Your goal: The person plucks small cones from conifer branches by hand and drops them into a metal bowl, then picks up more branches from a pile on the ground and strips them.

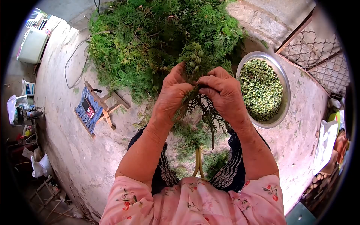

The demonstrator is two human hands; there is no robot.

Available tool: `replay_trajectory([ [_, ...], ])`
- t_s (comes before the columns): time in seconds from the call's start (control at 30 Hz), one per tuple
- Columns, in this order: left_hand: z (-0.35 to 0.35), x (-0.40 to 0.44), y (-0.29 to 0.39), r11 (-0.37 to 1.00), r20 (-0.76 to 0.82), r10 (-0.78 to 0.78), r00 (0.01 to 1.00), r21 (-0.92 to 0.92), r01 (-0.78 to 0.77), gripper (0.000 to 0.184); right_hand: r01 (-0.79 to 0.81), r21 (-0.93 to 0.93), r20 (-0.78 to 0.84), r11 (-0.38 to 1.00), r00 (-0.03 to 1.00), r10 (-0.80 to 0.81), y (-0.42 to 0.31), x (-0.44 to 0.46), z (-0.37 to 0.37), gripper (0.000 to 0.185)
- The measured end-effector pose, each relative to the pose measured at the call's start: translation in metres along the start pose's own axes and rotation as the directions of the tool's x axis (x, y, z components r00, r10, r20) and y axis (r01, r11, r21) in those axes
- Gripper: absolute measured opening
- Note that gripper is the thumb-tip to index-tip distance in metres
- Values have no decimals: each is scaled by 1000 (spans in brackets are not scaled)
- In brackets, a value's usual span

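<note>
Both hands meet in front of the body around a green conifer sprig [204,108], whose leafy end and bare stem hang below them. My left hand [174,88] is closed on the sprig, fingers bent toward the other hand. Thumb and fingers of my right hand [223,90] pinch the sprig close beside it. Pale green cones [196,58] show just above the fingertips. Beyond the hands lies a big heap of green branches [131,41]. To the right, a round metal bowl [287,90] holds a mass of small green cones [260,88].
A small wooden stool with woven blue seat [90,108] lies tipped at the left. Cut sprigs [191,138] litter the floor between the knees. Wire mesh [318,48] stands at the right, above white bags [325,144]. A white container [32,45] is at far left.
</note>
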State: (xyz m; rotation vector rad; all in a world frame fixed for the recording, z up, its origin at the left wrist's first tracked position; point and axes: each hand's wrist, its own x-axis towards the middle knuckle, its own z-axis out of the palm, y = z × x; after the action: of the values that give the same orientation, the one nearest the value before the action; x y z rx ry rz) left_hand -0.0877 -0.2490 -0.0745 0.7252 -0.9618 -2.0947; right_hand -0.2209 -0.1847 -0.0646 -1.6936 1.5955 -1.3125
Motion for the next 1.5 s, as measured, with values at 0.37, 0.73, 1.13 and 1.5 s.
replay_trajectory([
  [0.37,-4,-1,1,996,-169,-83,982,-45,77,37,-500,819,278,283,776,566,1,5,-10,13],
  [0.73,5,-4,-5,997,-231,-79,970,-34,73,13,-460,737,91,495,794,601,-1,-1,6,16],
  [1.13,8,-7,-10,969,-192,6,981,244,42,13,-520,745,139,418,734,665,-1,-1,3,16],
  [1.5,14,-10,-8,954,-124,48,991,298,-9,13,-601,679,249,420,728,639,5,-1,-1,12],
])
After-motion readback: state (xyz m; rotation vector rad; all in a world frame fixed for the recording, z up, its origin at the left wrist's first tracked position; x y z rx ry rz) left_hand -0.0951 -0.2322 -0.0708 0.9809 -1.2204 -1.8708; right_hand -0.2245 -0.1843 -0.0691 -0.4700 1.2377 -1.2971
